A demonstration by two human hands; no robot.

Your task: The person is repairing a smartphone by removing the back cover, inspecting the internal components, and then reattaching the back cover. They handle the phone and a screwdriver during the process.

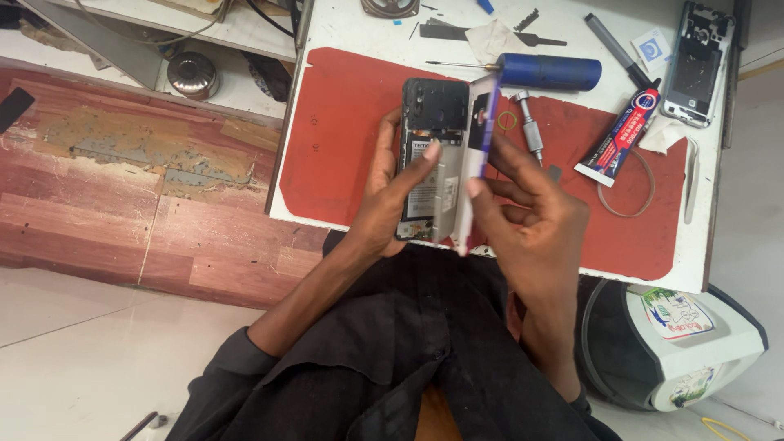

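left hand gripping opened phone (cover pinched right)

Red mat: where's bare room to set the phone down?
Left part of the red mat lies bare, between the mat's left edge and the left hand holding the opened phone. Another bare patch: lower right, below the rubber band. Crowded: top right, around the blue-handled screwdriver, metal driver and glue tube.

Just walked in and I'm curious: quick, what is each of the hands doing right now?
Left hand: closed around the opened black smartphone body, thumb on its insides.
Right hand: gripping the thin white-and-purple back cover, held on edge beside the phone.
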